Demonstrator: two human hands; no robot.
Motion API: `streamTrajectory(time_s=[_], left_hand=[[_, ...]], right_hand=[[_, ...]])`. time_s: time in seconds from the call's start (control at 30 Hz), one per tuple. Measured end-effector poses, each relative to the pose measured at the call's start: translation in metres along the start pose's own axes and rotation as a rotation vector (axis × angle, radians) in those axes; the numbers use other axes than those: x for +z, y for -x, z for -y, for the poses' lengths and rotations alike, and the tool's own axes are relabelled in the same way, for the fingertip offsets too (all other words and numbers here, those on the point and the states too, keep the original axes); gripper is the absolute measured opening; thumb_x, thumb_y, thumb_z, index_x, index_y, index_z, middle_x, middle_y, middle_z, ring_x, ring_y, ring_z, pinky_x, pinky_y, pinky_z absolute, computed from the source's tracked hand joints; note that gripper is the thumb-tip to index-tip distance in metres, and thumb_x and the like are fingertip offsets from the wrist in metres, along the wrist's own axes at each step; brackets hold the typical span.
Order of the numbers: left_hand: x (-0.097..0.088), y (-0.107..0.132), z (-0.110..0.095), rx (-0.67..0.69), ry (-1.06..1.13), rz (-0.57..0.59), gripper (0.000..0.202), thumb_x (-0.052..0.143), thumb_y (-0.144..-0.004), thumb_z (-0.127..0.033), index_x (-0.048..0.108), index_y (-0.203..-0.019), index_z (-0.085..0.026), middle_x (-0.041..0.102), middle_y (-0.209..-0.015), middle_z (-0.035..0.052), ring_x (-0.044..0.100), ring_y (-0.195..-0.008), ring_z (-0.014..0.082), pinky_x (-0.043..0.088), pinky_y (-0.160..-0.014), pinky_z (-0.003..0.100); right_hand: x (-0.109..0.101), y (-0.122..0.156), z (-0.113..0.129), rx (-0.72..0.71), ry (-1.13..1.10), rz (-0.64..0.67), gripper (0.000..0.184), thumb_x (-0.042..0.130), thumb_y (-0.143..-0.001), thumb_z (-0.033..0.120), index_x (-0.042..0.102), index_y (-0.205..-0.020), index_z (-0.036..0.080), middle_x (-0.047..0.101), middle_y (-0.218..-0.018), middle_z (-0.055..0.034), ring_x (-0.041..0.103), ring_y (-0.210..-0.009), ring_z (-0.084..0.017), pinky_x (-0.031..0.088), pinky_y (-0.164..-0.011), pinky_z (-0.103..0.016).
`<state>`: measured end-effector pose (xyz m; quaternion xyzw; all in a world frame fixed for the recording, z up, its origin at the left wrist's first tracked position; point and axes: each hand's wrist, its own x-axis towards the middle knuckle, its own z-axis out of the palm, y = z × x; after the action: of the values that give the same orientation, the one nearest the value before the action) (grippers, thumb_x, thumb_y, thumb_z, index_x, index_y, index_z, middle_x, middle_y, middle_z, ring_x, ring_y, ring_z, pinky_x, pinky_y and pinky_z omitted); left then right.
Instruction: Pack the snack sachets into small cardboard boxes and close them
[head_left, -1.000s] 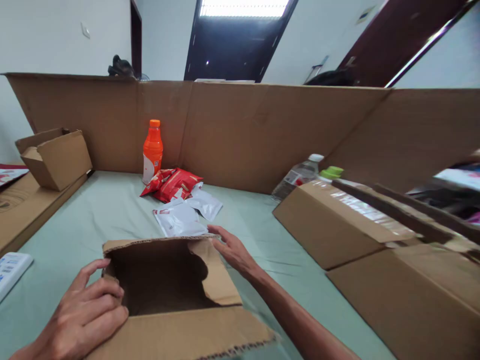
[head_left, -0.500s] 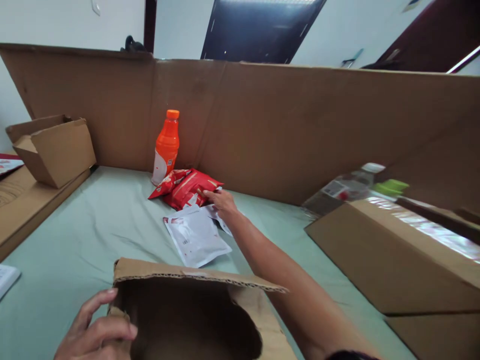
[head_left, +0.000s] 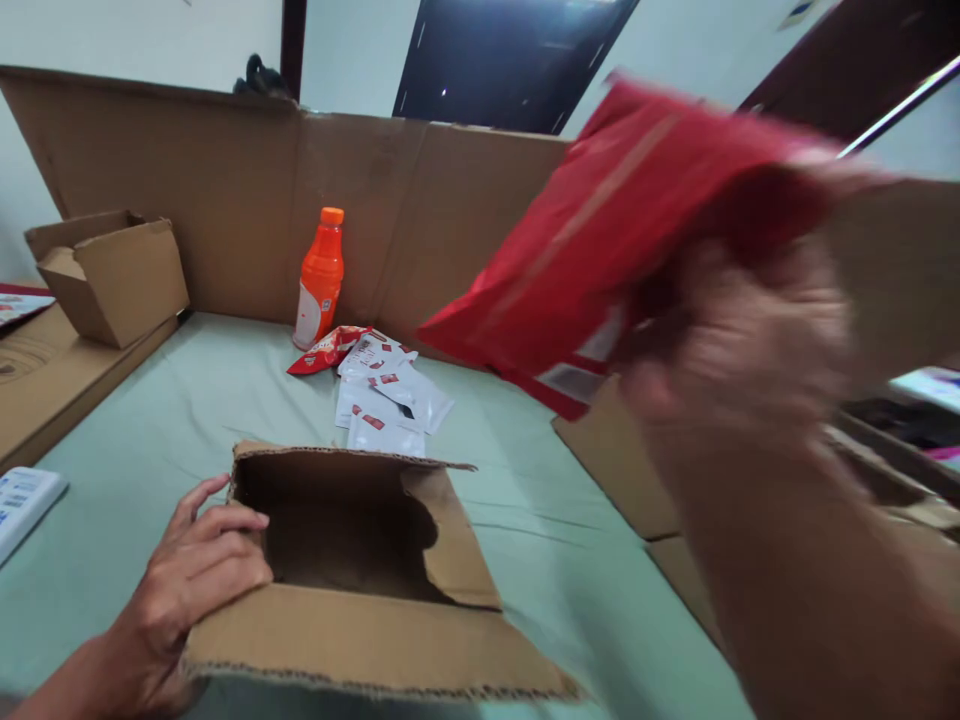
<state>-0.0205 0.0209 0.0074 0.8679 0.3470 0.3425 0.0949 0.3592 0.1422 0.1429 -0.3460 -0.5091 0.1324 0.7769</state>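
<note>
My left hand (head_left: 202,565) grips the left edge of an open cardboard box (head_left: 375,635), fingers over its rim. Inside, the box is dark, with its flaps spread toward me and away. Up at the right, my right hand (head_left: 750,330) is closed on a red snack bag (head_left: 592,220), both blurred by motion. Beyond the box lie several white packets (head_left: 390,385) with red prints, overlapping one another. A smaller red packet (head_left: 330,350) touches them on the left. Behind it an orange bottle (head_left: 321,275) stands upright by the cardboard wall.
A tall cardboard wall (head_left: 247,190) runs along the back. At the left a small open carton (head_left: 135,285) sits on a flat cardboard box (head_left: 67,390). A white item (head_left: 26,505) lies at the left edge. More cardboard (head_left: 615,460) is partly hidden behind my right arm.
My right hand has lifted the larger red bag off the pile and carried it up to the right. The white packets lie differently. My left hand still holds the box, which sits higher in view.
</note>
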Motion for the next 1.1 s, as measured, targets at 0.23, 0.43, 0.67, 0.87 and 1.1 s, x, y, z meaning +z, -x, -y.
streamTrajectory(time_s=[0.23, 0.43, 0.67, 0.87, 1.1], left_hand=[[-0.012, -0.014, -0.013, 0.082, 0.045, 0.034, 0.050, 0.031, -0.106, -0.056, 0.066, -0.101, -0.022, 0.073, -0.093, 0.0051, 0.064, -0.114, 0.0255, 0.021, -0.123, 0.051], [-0.009, -0.013, -0.015, 0.073, 0.064, -0.006, 0.056, 0.026, -0.105, -0.062, 0.064, -0.098, -0.021, 0.071, -0.090, 0.0035, 0.063, -0.111, 0.0244, 0.022, -0.120, 0.047], [-0.010, -0.014, -0.015, 0.101, 0.082, -0.007, 0.041, 0.036, -0.105, -0.051, 0.063, -0.097, -0.022, 0.070, -0.087, 0.0031, 0.063, -0.106, 0.0247, 0.027, -0.116, 0.048], [-0.006, -0.013, -0.010, 0.113, 0.073, -0.003, 0.024, 0.044, -0.098, -0.033, 0.064, -0.100, -0.021, 0.068, -0.086, 0.0036, 0.063, -0.101, 0.0246, 0.028, -0.117, 0.051], [-0.011, -0.016, -0.012, 0.147, 0.056, 0.027, 0.020, 0.042, -0.093, -0.024, 0.062, -0.098, -0.020, 0.066, -0.084, 0.0040, 0.062, -0.096, 0.0244, 0.029, -0.114, 0.053]], right_hand=[[0.031, 0.095, 0.089, 0.094, -0.090, 0.209, 0.026, 0.070, -0.091, 0.025, 0.073, -0.111, 0.041, 0.073, -0.121, 0.0078, 0.068, -0.115, -0.016, 0.055, -0.100, -0.034], [0.051, 0.140, 0.061, 0.281, -0.088, 0.322, 0.013, 0.073, -0.086, 0.029, 0.070, -0.098, 0.028, 0.076, -0.097, 0.0011, 0.070, -0.089, -0.016, 0.060, -0.083, -0.030], [0.055, 0.157, 0.035, 0.553, -0.203, 0.487, 0.038, 0.080, -0.077, 0.049, 0.067, -0.106, 0.028, 0.076, -0.109, -0.0016, 0.072, -0.098, -0.022, 0.060, -0.090, -0.039], [0.038, 0.144, 0.055, 0.416, -0.031, 0.655, 0.034, 0.078, -0.081, 0.052, 0.069, -0.100, 0.026, 0.077, -0.101, -0.0022, 0.072, -0.089, -0.020, 0.061, -0.082, -0.034], [0.029, 0.100, 0.115, -0.100, 0.474, 0.865, 0.012, 0.056, -0.089, 0.018, 0.065, -0.085, 0.024, 0.067, -0.072, 0.0016, 0.060, -0.062, -0.014, 0.046, -0.056, -0.023]])
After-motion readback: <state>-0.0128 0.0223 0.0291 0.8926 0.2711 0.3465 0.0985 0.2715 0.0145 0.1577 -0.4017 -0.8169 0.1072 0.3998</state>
